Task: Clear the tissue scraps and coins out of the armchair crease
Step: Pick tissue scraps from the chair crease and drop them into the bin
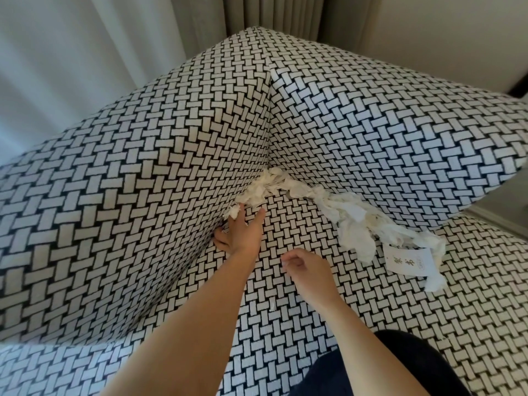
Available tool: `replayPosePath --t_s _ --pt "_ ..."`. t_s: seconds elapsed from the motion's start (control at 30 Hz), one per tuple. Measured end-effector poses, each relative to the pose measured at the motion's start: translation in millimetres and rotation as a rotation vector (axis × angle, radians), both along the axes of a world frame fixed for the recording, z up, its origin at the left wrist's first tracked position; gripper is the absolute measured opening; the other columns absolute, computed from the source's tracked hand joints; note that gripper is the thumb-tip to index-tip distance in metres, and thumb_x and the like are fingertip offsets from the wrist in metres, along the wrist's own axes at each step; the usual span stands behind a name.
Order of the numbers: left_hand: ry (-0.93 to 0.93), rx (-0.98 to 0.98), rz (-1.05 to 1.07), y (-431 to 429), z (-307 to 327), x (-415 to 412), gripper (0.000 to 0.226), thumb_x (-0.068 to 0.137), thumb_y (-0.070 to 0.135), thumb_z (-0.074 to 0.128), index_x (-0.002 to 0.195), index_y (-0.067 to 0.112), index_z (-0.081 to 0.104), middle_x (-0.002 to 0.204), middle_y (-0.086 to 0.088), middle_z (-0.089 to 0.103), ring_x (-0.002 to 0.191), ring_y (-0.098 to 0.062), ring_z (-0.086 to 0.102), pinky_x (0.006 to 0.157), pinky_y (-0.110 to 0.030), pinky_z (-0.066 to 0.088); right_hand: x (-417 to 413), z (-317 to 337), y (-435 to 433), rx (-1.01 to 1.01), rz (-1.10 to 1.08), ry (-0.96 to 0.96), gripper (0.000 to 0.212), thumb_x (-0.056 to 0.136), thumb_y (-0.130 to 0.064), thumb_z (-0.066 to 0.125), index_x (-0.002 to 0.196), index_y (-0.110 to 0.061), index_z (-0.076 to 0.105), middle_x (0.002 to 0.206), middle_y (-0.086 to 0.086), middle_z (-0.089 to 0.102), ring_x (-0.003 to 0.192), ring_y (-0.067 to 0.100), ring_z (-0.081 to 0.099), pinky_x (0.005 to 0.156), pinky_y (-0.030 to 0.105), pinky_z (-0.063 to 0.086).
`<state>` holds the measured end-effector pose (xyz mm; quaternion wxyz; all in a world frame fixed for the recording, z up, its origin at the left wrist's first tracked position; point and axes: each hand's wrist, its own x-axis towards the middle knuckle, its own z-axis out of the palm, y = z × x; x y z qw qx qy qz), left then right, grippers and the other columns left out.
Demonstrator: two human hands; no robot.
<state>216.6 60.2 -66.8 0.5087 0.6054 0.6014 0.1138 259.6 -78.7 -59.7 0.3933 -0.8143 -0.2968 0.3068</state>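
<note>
White tissue scraps point(337, 212) lie bunched along the crease of a black-and-white woven-pattern armchair point(143, 195), from the back corner out to the right. A small clump of tissue point(234, 213) sits at my left hand's fingertips. My left hand point(240, 232) reaches into the crease between arm and seat, fingers spread, touching that clump. My right hand point(307, 270) hovers over the seat cushion, fingers loosely curled, thumb and forefinger pinched; whether it holds a scrap I cannot tell. A greyish edge that may be a coin point(288, 194) shows under the tissue.
A white paper packet with printed characters point(407, 260) lies among the tissue at the right. Pale curtains point(85, 52) hang behind the chair. My dark-clothed knee point(385, 372) rests on the seat at the bottom.
</note>
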Motion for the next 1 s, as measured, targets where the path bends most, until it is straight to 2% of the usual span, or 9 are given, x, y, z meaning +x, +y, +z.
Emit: replayPosePath --t_s 0.27,0.33,0.47,0.53,0.63,0.73,0.8,0.93,1.0 --pt "-0.137 0.002 -0.05 -0.3 1.0 -13.2 0.057 0.09 0.044 0.054 0.142 0.045 0.031 0.158 0.004 0.011 0.143 -0.023 -0.01 0.117 -0.05 -0.003 -0.1 1.2 -0.9 0.01 0.001 0.008 0.019 0.094 -0.012 0.051 0.103 -0.018 0.066 0.095 -0.007 0.066 0.087 0.002 0.059 0.074 0.008 0.044" --pt "-0.132 0.044 -0.094 -2.1 4.7 -20.6 0.049 0.091 0.039 0.055 0.137 0.044 0.041 0.156 0.003 0.016 0.144 -0.024 0.0 0.117 -0.048 0.002 0.0 1.5 -1.6 0.009 0.001 0.006 0.018 0.094 -0.012 0.051 0.104 -0.017 0.066 0.095 -0.007 0.066 0.086 0.0 0.058 0.072 0.006 0.043" --pt "-0.309 0.203 -0.279 -10.4 11.7 -54.3 0.034 0.091 0.011 0.056 0.111 0.038 0.061 0.139 0.006 0.043 0.133 -0.018 0.037 0.112 -0.028 0.027 0.2 1.8 -2.1 0.004 -0.013 0.025 0.017 0.094 -0.013 0.053 0.104 -0.017 0.066 0.095 -0.006 0.065 0.085 -0.001 0.057 0.067 0.004 0.041" --pt "-0.253 0.284 -0.361 -12.6 8.7 -75.2 0.04 0.091 0.005 0.054 0.114 0.035 0.063 0.14 0.006 0.043 0.122 -0.026 0.047 0.109 -0.037 0.036 0.1 1.7 -2.7 0.004 -0.012 0.034 0.017 0.094 -0.013 0.053 0.104 -0.017 0.066 0.095 -0.005 0.066 0.086 0.002 0.059 0.068 0.006 0.042" --pt "-0.162 0.307 -0.333 -15.1 6.9 -100.3 0.037 0.093 0.007 0.053 0.125 0.027 0.06 0.137 0.007 0.038 0.114 -0.006 0.051 0.096 -0.014 0.041 -0.2 2.5 -3.8 0.001 -0.005 0.029 0.017 0.094 -0.012 0.053 0.104 -0.018 0.065 0.096 -0.007 0.065 0.087 0.001 0.059 0.068 0.005 0.043" --pt "-0.107 0.338 -0.283 -17.0 6.3 -117.7 0.04 0.094 0.009 0.053 0.128 0.03 0.056 0.134 0.003 0.041 0.12 -0.009 0.045 0.102 -0.021 0.038 -0.9 3.7 -5.5 -0.001 -0.002 0.021 0.019 0.093 -0.01 0.052 0.104 -0.018 0.066 0.096 -0.006 0.065 0.086 0.0 0.058 0.066 0.003 0.042" --pt "-0.031 0.399 -0.252 -18.6 8.7 -125.5 0.044 0.094 0.012 0.053 0.13 0.036 0.052 0.129 0.002 0.045 0.111 -0.008 0.048 0.094 -0.022 0.042 -1.5 4.4 -6.6 -0.012 0.003 0.019 0.019 0.093 -0.01 0.052 0.104 -0.018 0.066 0.097 -0.006 0.066 0.087 0.001 0.059 0.067 0.004 0.042" --pt "0.023 0.449 -0.266 -20.6 15.3 -128.9 0.051 0.093 0.012 0.054 0.136 0.038 0.044 0.131 0.0 0.045 0.104 -0.005 0.044 0.075 -0.007 0.037 -1.4 4.3 -8.5 -0.027 0.008 0.017 0.018 0.094 -0.011 0.052 0.103 -0.019 0.065 0.096 -0.006 0.066 0.087 0.003 0.06 0.068 0.008 0.042" --pt "-0.001 0.368 -0.332 -18.9 17.1 -121.7 0.056 0.092 0.013 0.057 0.138 0.04 0.04 0.139 -0.002 0.039 0.109 -0.007 0.044 0.082 -0.009 0.04 -2.7 5.0 -9.3 -0.037 0.028 -0.001 0.018 0.094 -0.012 0.053 0.106 -0.018 0.065 0.097 -0.009 0.065 0.088 0.001 0.058 0.069 0.006 0.041"
